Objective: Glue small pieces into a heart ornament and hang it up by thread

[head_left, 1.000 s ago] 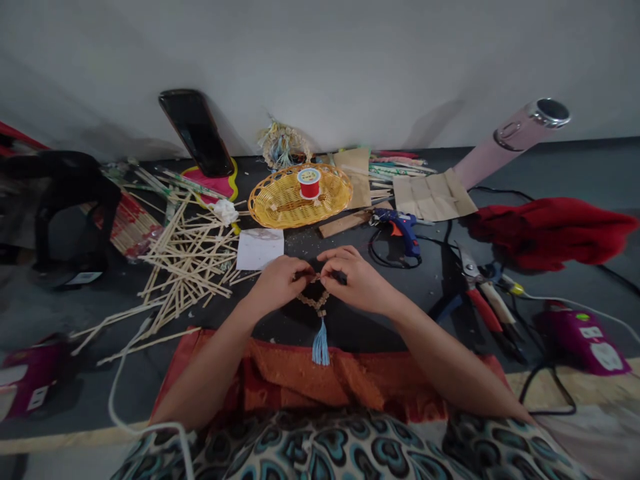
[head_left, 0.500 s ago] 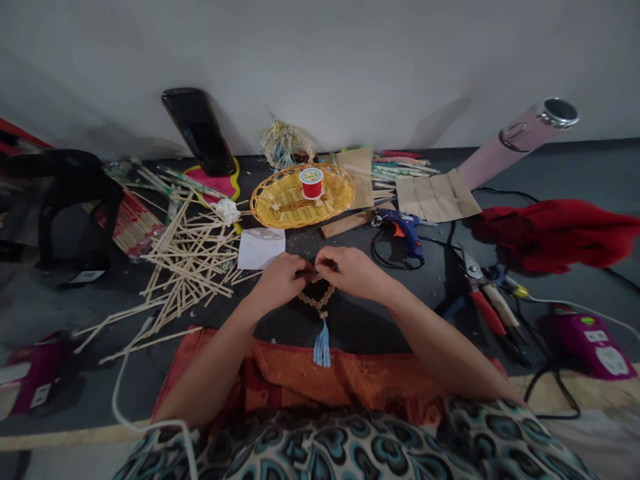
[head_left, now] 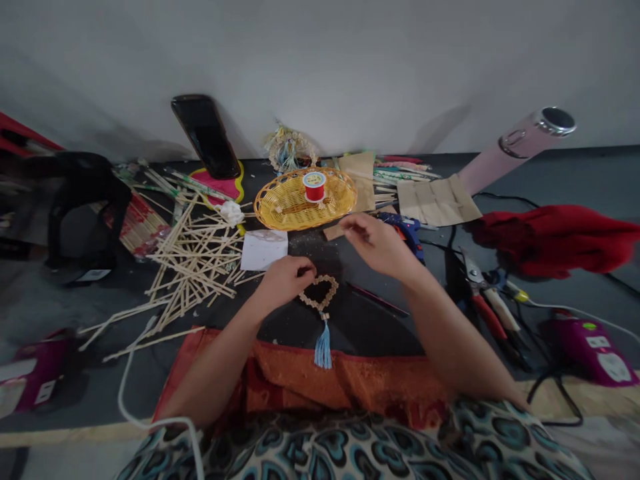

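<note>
A heart-shaped ornament (head_left: 330, 293) of small tan pieces lies on the dark table, its light-blue tassel (head_left: 323, 347) pointing toward me. My left hand (head_left: 285, 283) is closed at the heart's upper left edge, thumb and finger pinching it there. Raised up and to the right, my right hand (head_left: 377, 245) is apart from the ornament. Its thumb and fingers are drawn together; whatever they may hold is too small to make out. Below that hand a thin dark stick, like a pencil (head_left: 377, 300), lies slantwise.
Behind the hands sits a yellow wicker basket (head_left: 260, 217) with a red thread spool (head_left: 315, 187). Loose sticks (head_left: 193, 260) and white paper (head_left: 264, 250) lie left. A blue glue gun (head_left: 411, 233), pliers (head_left: 483, 293), red cloth (head_left: 560, 237) and pink flask (head_left: 505, 153) are right.
My right hand has left the top of the heart and moved up and right, uncovering the heart's right side and the dark stick. My left hand has stayed at the heart.
</note>
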`<state>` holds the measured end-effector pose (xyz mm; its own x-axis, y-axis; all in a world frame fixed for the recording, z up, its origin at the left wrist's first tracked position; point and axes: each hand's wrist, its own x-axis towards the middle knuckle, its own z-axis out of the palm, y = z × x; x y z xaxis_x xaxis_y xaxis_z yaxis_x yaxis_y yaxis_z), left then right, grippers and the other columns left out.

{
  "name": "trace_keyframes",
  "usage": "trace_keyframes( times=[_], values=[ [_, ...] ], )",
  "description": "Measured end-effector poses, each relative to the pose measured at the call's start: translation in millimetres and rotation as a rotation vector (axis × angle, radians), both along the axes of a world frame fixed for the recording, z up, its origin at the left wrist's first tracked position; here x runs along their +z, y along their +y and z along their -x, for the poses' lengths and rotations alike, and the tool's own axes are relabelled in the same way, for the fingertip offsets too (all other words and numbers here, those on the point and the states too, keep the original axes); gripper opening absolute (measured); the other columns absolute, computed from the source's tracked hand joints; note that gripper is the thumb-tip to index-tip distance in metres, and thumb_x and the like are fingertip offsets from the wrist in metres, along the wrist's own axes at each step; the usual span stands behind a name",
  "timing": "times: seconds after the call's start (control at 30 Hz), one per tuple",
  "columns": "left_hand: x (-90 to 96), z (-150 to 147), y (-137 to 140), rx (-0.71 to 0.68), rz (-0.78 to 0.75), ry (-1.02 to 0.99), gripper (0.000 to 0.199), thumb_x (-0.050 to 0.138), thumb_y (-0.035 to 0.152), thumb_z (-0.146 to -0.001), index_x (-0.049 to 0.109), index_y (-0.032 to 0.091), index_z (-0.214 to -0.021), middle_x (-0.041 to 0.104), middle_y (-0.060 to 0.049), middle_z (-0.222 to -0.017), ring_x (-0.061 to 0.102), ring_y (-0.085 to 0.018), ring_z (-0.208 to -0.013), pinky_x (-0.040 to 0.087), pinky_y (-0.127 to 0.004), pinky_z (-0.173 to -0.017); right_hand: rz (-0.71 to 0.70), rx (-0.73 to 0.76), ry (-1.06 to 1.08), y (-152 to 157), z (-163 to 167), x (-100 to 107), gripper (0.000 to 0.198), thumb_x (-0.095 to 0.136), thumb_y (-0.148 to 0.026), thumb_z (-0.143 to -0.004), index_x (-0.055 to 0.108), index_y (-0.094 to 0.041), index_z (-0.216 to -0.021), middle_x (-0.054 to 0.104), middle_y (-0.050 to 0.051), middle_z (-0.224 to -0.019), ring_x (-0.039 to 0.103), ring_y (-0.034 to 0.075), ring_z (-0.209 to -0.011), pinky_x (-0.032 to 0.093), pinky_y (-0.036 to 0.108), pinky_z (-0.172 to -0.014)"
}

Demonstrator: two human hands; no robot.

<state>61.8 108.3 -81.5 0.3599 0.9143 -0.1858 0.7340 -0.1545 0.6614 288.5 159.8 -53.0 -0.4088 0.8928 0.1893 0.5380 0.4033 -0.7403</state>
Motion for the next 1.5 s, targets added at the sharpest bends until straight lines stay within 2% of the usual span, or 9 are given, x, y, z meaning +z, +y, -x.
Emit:
trace_keyframes(
  times=[0.2, 0.43, 0.6, 0.7, 0.83, 0.97, 1.13, 1.4, 1.5],
  values=[
    [-0.9, 0, -2, 0.079, 0.042, -0.086, 0.019, 0.054, 0.032, -0.085, 0.069, 0.021, -0.084, 0.071, 0.0, -0.075, 0.059, -0.014, -0.062, 0.036, -0.025, -0.057, -0.005, -0.117, -0.163, -8, -43, -1, 0.018, 0.053, -0.017, -0.088, 0.066, -0.019, -0.1, 0.07, 0.004, -0.095, 0.063, 0.017, -0.081, 0.046, 0.03, -0.076],
    [-2.0, -5, -6, 0.152, 0.045, -0.224, 0.015, 0.056, 0.031, -0.084, 0.066, 0.02, -0.085, 0.07, 0.0, -0.077, 0.06, -0.014, -0.065, 0.041, -0.023, -0.058, -0.081, 0.262, -0.381, -28, -20, -28, 0.026, 0.06, -0.013, -0.085, 0.067, -0.019, -0.109, 0.068, 0.009, -0.106, 0.058, 0.022, -0.102, 0.042, 0.039, -0.096],
    [-2.4, -7, -6, 0.183, 0.122, -0.377, 0.015, 0.057, 0.034, -0.084, 0.063, 0.02, -0.085, 0.069, 0.0, -0.078, 0.062, -0.014, -0.069, 0.045, -0.023, -0.063, -0.094, 0.299, -0.483, -27, -4, -32, 0.015, 0.058, -0.011, -0.085, 0.07, -0.017, -0.09, 0.067, 0.009, -0.096, 0.057, 0.021, -0.094, 0.042, 0.036, -0.09],
    [-3.2, -5, -4, 0.204, 0.146, -0.436, 0.017, 0.059, 0.035, -0.083, 0.062, 0.019, -0.087, 0.068, -0.001, -0.078, 0.063, -0.015, -0.072, 0.046, -0.024, -0.065, -0.034, 0.299, -0.42, -25, -3, -23, 0.014, 0.055, -0.012, -0.087, 0.068, -0.017, -0.087, 0.069, 0.007, -0.09, 0.059, 0.019, -0.089, 0.042, 0.034, -0.087],
    [-3.8, -4, -3, 0.205, 0.153, -0.447, 0.019, 0.059, 0.037, -0.083, 0.062, 0.018, -0.088, 0.067, -0.001, -0.078, 0.062, -0.015, -0.071, 0.045, -0.024, -0.063, 0.159, 0.218, -0.223, -28, -2, -3, 0.014, 0.054, -0.018, -0.089, 0.066, -0.019, -0.096, 0.069, 0.002, -0.087, 0.061, 0.014, -0.077, 0.043, 0.027, -0.073],
    [-3.9, -3, -2, 0.189, 0.123, -0.407, 0.019, 0.058, 0.036, -0.085, 0.064, 0.019, -0.087, 0.068, -0.001, -0.079, 0.061, -0.015, -0.073, 0.044, -0.025, -0.063, 0.266, 0.203, 0.005, -29, 4, 13, 0.018, 0.053, -0.022, -0.089, 0.064, -0.019, -0.103, 0.068, 0.001, -0.089, 0.061, 0.013, -0.078, 0.044, 0.025, -0.072],
    [-7.1, 1, -2, 0.193, 0.125, -0.385, 0.022, 0.058, 0.037, -0.086, 0.065, 0.018, -0.093, 0.07, -0.003, -0.085, 0.062, -0.016, -0.076, 0.047, -0.027, -0.068, 0.339, 0.188, 0.172, -21, 11, 16, 0.017, 0.053, -0.027, -0.089, 0.062, -0.018, -0.1, 0.064, 0.0, -0.081, 0.056, 0.01, -0.067, 0.043, 0.024, -0.064],
    [-6.7, 3, -4, 0.101, 0.08, -0.444, 0.018, 0.05, 0.033, -0.09, 0.061, 0.019, -0.092, 0.065, -0.002, -0.085, 0.06, -0.016, -0.081, 0.046, -0.028, -0.074, 0.306, 0.194, 0.116, -10, 18, -2, 0.017, 0.053, -0.027, -0.088, 0.063, -0.018, -0.098, 0.063, 0.0, -0.081, 0.055, 0.011, -0.069, 0.044, 0.026, -0.068],
    [-4.6, 3, -5, 0.092, 0.061, -0.408, 0.016, 0.051, 0.032, -0.089, 0.06, 0.019, -0.09, 0.063, -0.001, -0.082, 0.058, -0.016, -0.078, 0.045, -0.027, -0.072, 0.157, 0.103, 0.084, -9, 17, -6, 0.024, 0.053, -0.025, -0.089, 0.058, -0.019, -0.112, 0.065, 0.006, -0.103, 0.059, 0.017, -0.09, 0.047, 0.033, -0.08]
  ],
)
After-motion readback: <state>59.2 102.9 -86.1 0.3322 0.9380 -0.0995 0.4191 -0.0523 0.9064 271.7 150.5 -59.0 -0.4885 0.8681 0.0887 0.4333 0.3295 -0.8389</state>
